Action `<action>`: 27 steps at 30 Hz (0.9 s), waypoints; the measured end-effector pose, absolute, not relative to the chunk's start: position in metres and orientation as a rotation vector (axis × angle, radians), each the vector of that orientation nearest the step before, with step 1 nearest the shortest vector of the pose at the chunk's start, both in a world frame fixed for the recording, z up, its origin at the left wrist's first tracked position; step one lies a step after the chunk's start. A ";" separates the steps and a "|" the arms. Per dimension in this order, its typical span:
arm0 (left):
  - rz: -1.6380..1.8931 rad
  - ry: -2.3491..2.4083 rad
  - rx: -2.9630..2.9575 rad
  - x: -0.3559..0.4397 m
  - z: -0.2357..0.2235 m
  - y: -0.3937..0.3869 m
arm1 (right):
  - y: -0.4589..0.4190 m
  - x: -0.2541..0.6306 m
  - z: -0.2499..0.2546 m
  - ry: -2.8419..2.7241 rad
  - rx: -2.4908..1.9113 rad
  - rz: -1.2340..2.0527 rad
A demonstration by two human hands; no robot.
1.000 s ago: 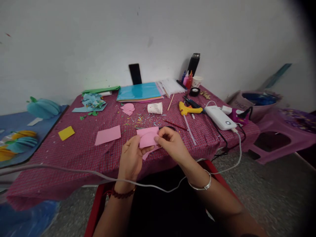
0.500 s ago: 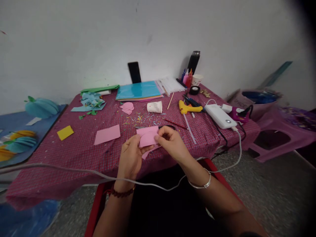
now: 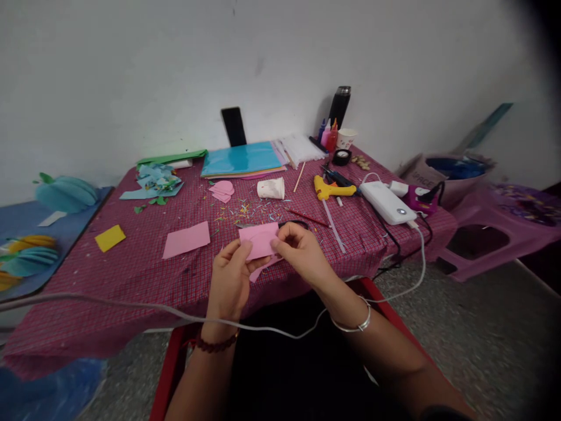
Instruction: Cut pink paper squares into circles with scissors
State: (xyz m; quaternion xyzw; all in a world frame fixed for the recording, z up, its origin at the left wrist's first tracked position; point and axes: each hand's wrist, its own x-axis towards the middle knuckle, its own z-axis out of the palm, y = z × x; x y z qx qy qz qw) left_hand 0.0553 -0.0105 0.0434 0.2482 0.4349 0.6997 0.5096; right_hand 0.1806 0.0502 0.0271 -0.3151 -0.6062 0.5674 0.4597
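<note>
Between both hands, above the table's front edge, is pink paper (image 3: 262, 240) with a curved shape lying on it. My left hand (image 3: 232, 275) pinches its left side, thumb on top and fingers beneath. My right hand (image 3: 300, 251) grips the right edge between thumb and fingertips. Behind the paper, scissors (image 3: 293, 223) lie partly hidden. A second pink piece (image 3: 265, 267) shows below the held paper. To the left rests a pink rectangle (image 3: 187, 240), and farther back lie pink rounded cutouts (image 3: 222, 190).
Paper scraps (image 3: 245, 210) are scattered behind my hands. A paper cup (image 3: 270, 188) lies on its side. At right are a yellow glue gun (image 3: 331, 188) and a white power bank (image 3: 385, 202). A white cable (image 3: 272, 331) crosses in front of my wrists.
The curved pink piece now lies flatter against the paper beneath it. Both hands keep their hold, and the whole view has shifted slightly.
</note>
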 end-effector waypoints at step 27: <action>1.708 1.057 0.399 0.055 0.039 -0.006 | 0.045 0.192 0.017 -1.587 -0.588 1.600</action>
